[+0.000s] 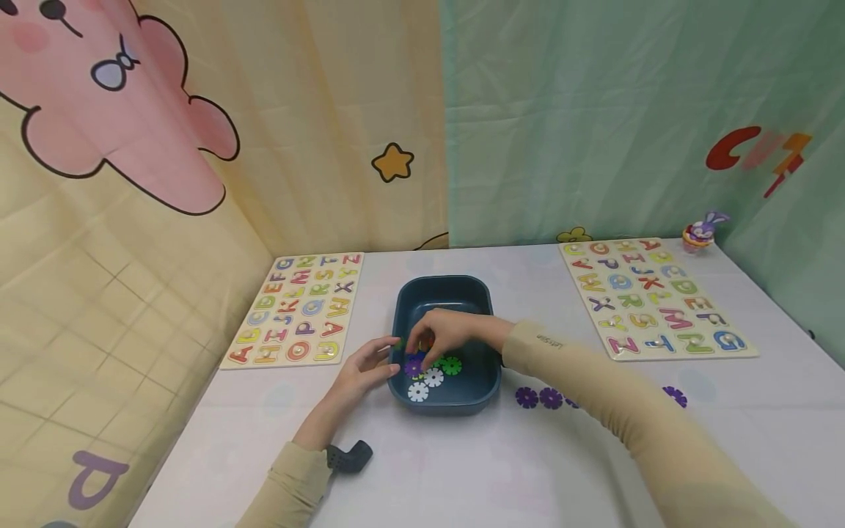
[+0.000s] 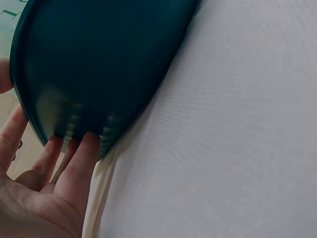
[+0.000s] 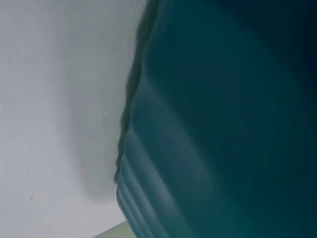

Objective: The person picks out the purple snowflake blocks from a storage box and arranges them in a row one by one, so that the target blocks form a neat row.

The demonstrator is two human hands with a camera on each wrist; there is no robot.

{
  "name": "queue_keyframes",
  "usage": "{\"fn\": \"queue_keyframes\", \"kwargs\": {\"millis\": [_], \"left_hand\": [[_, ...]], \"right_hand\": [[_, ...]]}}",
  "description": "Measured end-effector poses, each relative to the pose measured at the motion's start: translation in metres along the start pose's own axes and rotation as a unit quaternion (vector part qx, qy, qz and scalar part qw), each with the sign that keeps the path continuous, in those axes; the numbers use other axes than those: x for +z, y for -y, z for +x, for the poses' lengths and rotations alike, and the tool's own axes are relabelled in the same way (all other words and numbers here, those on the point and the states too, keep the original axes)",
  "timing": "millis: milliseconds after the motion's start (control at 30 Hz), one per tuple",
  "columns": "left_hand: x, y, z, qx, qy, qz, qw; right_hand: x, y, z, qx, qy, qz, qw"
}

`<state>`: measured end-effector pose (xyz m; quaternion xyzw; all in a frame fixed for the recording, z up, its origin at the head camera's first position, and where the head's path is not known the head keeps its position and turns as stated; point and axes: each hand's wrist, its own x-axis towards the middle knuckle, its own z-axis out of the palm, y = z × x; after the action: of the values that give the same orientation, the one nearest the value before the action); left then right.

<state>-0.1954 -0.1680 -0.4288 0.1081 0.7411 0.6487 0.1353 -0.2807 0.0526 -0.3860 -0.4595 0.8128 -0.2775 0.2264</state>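
A dark blue plastic basin (image 1: 470,392) stands on the table with several snowflake-shaped discs inside. My right hand (image 1: 444,331) reaches down into it, index finger and thumb at a purple disc (image 1: 414,365); I cannot tell if they pinch it. White discs (image 1: 418,392) and a green disc (image 1: 452,366) lie near the fingertips, and a reddish one shows partly under the hand. My left hand (image 1: 361,369) rests its fingertips on the basin's left side. In the left wrist view, the fingers (image 2: 81,163) touch the basin's outer wall (image 2: 104,74). The right wrist view shows the basin wall (image 3: 163,148) alone, no fingers.
Alphabet puzzle boards lie at the left (image 1: 310,293) and right (image 1: 650,297). Purple discs (image 1: 527,398) form a row right of the basin, partly hidden by the right sleeve. A small rabbit figure (image 1: 701,233) stands at the far right corner; a patterned curtain (image 1: 343,88) hangs behind.
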Motion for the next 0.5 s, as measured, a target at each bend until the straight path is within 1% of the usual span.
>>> {"fn": "queue_keyframes", "kwargs": {"millis": [200, 500], "left_hand": [[0.0, -0.001, 0.0, -0.001, 0.002, -0.002, 1.0], [0.0, -0.002, 0.0, 0.008, 0.016, -0.009, 0.9998]], "right_hand": [[0.007, -0.002, 0.005, 0.005, 0.004, -0.014, 0.9999], [0.015, -0.006, 0.007, 0.01, -0.006, -0.036, 0.9993]]}}
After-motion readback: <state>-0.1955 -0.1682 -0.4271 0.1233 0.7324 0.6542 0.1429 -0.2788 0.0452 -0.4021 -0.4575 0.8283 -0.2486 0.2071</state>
